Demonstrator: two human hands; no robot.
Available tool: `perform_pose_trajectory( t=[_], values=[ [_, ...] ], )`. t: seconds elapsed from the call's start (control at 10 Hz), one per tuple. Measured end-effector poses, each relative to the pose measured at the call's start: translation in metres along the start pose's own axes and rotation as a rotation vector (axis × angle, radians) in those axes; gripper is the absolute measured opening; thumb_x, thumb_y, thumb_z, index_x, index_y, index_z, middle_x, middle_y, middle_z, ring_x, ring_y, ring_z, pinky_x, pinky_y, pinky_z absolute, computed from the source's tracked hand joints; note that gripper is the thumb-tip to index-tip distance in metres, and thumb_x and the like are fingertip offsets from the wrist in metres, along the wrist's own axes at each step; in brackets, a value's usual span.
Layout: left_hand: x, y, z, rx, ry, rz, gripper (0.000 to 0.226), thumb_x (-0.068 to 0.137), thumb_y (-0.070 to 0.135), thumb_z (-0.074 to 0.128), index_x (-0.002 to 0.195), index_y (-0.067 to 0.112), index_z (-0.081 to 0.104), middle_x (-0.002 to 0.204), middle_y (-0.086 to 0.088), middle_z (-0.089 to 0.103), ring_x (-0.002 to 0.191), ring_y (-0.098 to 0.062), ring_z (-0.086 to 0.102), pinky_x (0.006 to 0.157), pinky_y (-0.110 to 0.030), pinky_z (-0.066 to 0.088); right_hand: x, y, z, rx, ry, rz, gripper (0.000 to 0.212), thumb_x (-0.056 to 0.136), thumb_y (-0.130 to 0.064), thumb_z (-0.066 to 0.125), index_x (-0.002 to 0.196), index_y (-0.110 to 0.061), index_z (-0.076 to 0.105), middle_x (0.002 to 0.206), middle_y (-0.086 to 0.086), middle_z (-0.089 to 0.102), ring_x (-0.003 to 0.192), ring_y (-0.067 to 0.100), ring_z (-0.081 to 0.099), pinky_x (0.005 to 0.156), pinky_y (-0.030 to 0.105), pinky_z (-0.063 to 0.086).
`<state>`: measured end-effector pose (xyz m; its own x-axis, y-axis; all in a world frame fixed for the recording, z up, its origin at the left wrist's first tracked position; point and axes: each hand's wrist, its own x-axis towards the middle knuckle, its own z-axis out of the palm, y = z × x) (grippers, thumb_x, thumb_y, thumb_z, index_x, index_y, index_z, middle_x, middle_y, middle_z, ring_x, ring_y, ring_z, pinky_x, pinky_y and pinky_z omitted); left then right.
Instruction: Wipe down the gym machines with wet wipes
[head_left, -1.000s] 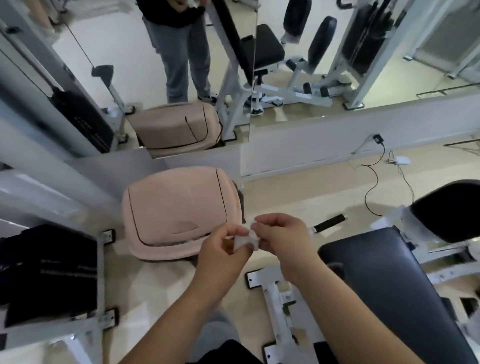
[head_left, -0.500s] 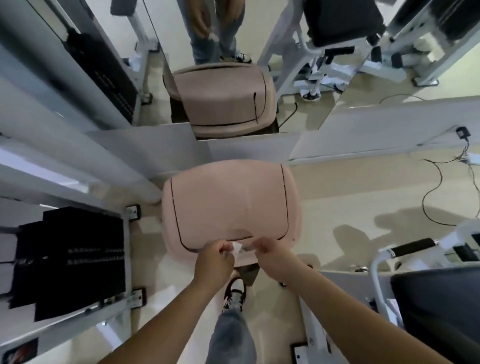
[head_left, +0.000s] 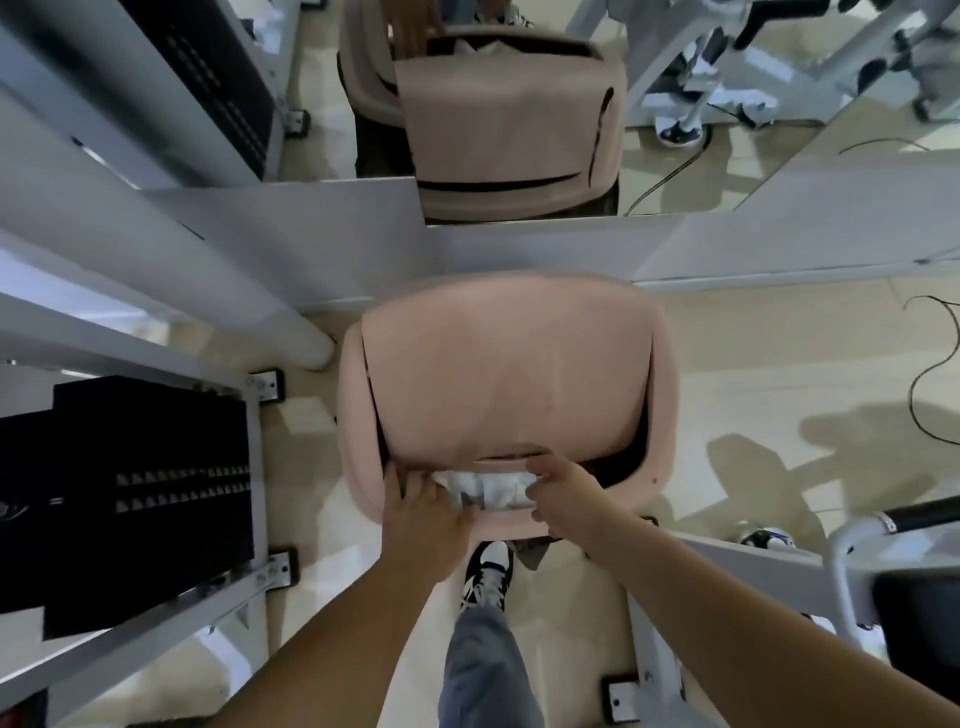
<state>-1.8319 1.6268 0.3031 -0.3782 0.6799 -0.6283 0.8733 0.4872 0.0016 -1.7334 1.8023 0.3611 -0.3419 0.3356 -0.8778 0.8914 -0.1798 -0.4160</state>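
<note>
Since half a second ago both hands have gone down and forward from above the pink bin (head_left: 662, 415) to its near edge, and the bin's lid (head_left: 509, 374) now stands lifted, with a dark gap along its sides and front. From my remote seat I see the wet wipe (head_left: 491, 491) as a crumpled white wad in that front opening, just under the lid's edge and between the two hands.

My left hand (head_left: 423, 512) lies on the bin's near rim with its fingers (head_left: 410, 480) reaching into the gap and the thumb against the wad's left end; I cannot tell whether it pinches the wipe or only touches it. My right hand (head_left: 563, 493) has its fingers curled at the wad's right end, just below the lid's edge, and appears to pinch the wipe there.

Below the hands a grey trouser leg (head_left: 483, 665) and a black-and-white shoe (head_left: 488, 571) stand on the floor, just beside the bin's base. A black weight stack (head_left: 145, 499) sits in its white frame to the left. A black-gripped handle (head_left: 924, 519) shows at the right, and a dark cable (head_left: 930, 374) lies on the floor beyond it. A mirror (head_left: 322, 88) behind the bin reflects the bin.
</note>
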Motion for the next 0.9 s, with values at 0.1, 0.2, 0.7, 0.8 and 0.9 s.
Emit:
perform_pose_trajectory(
  t=[0.1,0.2,0.7,0.8,0.9],
  values=[
    [0.001,-0.007,-0.011,-0.087,-0.008,-0.114,0.061,0.094,0.056,0.039,0.097,0.011,0.079,0.099,-0.016,0.069,0.101,-0.039,0.055,0.113,-0.055,0.034,0.000,0.001,0.001,0.037,0.036,0.040,0.043,0.098,-0.006,0.052,0.140,-0.015,0.057,0.100,0.005,0.060,0.085,0.026,0.062,0.059,0.025,0.044],
    [-0.001,-0.008,-0.041,-0.155,0.049,-0.115,0.030,0.091,0.036,0.052,0.105,0.023,0.075,0.115,-0.004,0.062,0.113,-0.028,0.051,0.108,-0.043,0.037,-0.010,-0.001,-0.005,0.045,0.044,0.053,0.038,0.095,-0.009,0.049,0.130,-0.019,0.061,0.103,0.006,0.065,0.085,0.026,0.064,0.061,0.027,0.046],
    [0.020,-0.034,-0.138,-0.219,0.240,-0.024,0.100,0.086,0.056,0.068,0.162,0.022,0.013,0.172,-0.006,-0.003,0.157,-0.032,0.003,0.125,-0.048,0.018,-0.024,-0.022,-0.021,0.189,0.050,0.058,0.046,0.081,-0.007,0.046,0.118,-0.030,0.063,0.104,0.009,0.065,0.087,0.029,0.060,0.063,0.030,0.041],
    [0.019,-0.033,-0.147,-0.231,0.214,-0.045,0.099,0.086,0.057,0.069,0.162,0.022,0.015,0.172,-0.005,-0.001,0.156,-0.032,0.006,0.124,-0.047,0.021,-0.028,-0.022,-0.026,0.207,0.048,0.068,0.046,0.080,-0.009,0.045,0.117,-0.030,0.062,0.107,0.010,0.065,0.086,0.029,0.060,0.060,0.028,0.040],
    [0.014,-0.023,-0.159,-0.224,0.218,-0.049,0.091,0.090,0.049,0.068,0.160,0.016,0.019,0.171,-0.010,0.002,0.155,-0.034,0.010,0.124,-0.047,0.021,-0.044,-0.026,-0.037,0.231,0.091,0.029,0.039,0.087,-0.011,0.046,0.117,-0.029,0.062,0.107,0.011,0.068,0.083,0.028,0.062,0.062,0.029,0.044]
  ],
)
